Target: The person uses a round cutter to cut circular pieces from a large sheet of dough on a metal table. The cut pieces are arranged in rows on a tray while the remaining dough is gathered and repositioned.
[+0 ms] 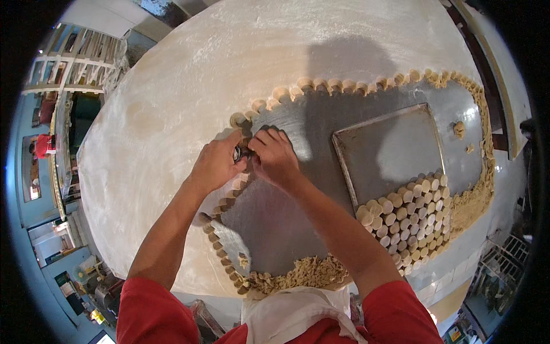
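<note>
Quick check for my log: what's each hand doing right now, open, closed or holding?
Left hand: curled around a small shiny piece.
Right hand: fingers bent beside it; whether it grips anything cannot be told.

both hands at dough edge

Grey table: broad pale dough sheet with scalloped edge, crumbly scraps, rectangular metal tray.

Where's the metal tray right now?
In the head view, the tray lies right of the right hand, on the table, with pale rounds packed in its near part.
</note>
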A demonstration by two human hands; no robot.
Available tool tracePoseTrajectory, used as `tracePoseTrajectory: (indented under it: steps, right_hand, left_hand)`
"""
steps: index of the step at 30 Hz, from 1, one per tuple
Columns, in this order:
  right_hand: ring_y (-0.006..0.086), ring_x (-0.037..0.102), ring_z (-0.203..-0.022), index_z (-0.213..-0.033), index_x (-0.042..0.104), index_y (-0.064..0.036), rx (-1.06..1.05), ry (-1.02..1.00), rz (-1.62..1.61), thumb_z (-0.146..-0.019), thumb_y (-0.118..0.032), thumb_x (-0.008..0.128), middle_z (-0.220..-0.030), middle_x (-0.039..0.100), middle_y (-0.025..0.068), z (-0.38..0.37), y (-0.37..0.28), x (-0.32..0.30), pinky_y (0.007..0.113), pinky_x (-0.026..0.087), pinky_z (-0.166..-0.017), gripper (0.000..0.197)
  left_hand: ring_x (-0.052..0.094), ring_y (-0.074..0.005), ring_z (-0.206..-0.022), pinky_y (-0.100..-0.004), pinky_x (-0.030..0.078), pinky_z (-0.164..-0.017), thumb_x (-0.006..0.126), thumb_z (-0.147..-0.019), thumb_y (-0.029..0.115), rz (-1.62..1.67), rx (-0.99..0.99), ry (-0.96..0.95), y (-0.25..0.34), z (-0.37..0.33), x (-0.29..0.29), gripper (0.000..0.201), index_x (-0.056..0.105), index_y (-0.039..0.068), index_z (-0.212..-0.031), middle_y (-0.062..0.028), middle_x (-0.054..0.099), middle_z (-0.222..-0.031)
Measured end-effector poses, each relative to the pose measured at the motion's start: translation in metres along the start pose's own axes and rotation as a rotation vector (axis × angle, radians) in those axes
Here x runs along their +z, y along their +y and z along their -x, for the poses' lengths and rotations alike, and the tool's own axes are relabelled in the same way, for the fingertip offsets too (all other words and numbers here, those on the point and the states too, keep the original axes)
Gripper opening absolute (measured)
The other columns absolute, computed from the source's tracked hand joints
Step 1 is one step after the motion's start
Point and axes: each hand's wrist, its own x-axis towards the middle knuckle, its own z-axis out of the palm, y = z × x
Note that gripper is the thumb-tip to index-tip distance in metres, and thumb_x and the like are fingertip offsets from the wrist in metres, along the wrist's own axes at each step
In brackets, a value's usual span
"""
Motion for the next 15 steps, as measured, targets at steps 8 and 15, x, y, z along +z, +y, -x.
tracePoseTrajectory:
  steps: [8, 15]
  right_hand:
    - [0.0303, 0.063, -0.129, -0.142, 0.065, -0.0072, 0.425, -0.027, -0.423, -0.086, -0.001, 0.074, -0.128, 0.069, 0.0127, 0.049, -0.006, -0.062, 0.045, 0.051, -0.110, 0.057]
    - [0.0232, 0.066, -0.129, -0.154, 0.056, -0.0061, 0.683, -0.370, -1.615, -0.099, -0.022, 0.079, -0.159, 0.053, 0.0091, 0.149, -0.048, -0.119, 0.041, 0.053, -0.115, 0.062]
  left_hand:
    - [0.066, -0.0315, -0.103, -0.0433, 0.053, -0.086, 0.082, -0.089, 0.001, 0.383, 0.121, 0.182, 0.018, 0.074, 0.060, 0.037, 0.060, 0.005, -0.119, -0.0139, 0.064, -0.108]
    - [0.071, -0.0250, -0.096, -0.0398, 0.059, -0.081, 0.079, -0.096, 0.010, 0.917, -0.063, 0.291, 0.130, 0.153, 0.049, 0.046, 0.062, 0.004, -0.138, -0.0096, 0.071, -0.112]
